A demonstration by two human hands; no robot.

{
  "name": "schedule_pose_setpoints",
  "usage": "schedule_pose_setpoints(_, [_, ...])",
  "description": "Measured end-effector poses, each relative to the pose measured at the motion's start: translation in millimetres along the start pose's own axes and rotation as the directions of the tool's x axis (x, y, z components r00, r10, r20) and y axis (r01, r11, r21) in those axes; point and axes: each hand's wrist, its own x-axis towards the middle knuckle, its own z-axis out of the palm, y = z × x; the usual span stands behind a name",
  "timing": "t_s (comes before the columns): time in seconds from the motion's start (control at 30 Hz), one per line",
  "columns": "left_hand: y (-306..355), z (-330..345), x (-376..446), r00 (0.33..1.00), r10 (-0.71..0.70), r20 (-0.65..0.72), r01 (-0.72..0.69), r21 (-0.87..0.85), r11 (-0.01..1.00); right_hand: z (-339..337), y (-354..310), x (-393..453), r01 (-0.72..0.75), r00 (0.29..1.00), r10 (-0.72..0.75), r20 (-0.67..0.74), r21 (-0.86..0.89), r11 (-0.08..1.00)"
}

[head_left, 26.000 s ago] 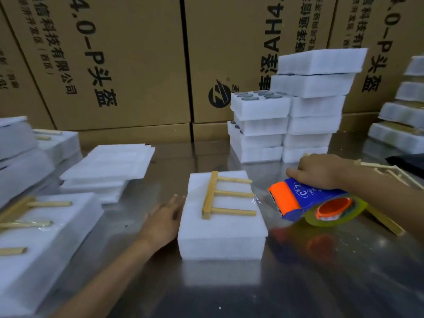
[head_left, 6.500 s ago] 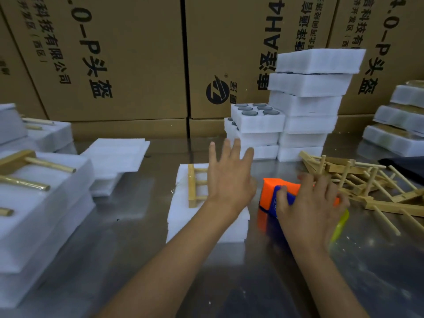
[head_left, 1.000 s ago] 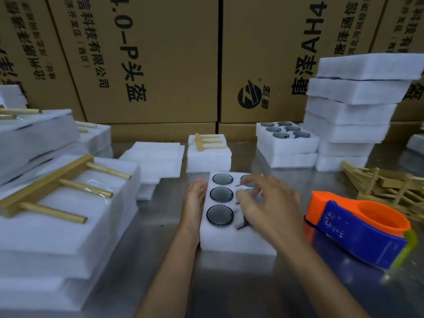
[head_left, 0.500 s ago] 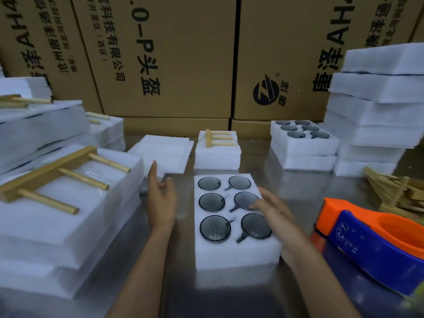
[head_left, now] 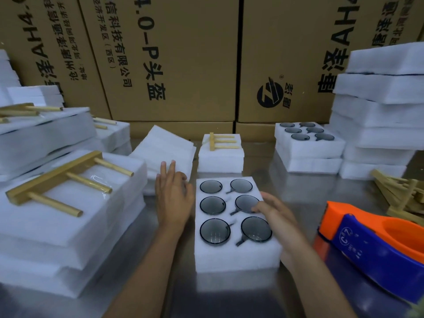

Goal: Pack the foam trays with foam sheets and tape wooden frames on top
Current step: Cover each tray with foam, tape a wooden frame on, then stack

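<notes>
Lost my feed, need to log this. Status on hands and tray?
Left hand open by foam sheets. Right hand open, resting on open foam tray. Tray uncovered. Nothing in the way.

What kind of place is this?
Probably a packing workshop or warehouse: tall brown cardboard cartons behind, stacked white foam trays, and an orange-and-blue tape dispenser.

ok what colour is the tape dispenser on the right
The tape dispenser has an orange front and inside with a blue side panel, seen in the head view.
</notes>
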Motion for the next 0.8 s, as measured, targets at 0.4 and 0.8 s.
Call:
schedule_pose_setpoints(0.4, [5, -12, 5, 0.991, -0.129, 0.027, 0.111, 0.356, 0.928, 0, 2, 2, -0.005, 1.0, 0.005, -0.005, 0.029, 1.0])
schedule_pose_setpoints(0.8, [40, -35, 7, 0.979, 0.011, -0.204, -0.016, -0.022, 1.0, -2, 1, 3, -0.011, 1.0, 0.011, -0.01, 0.003, 1.0])
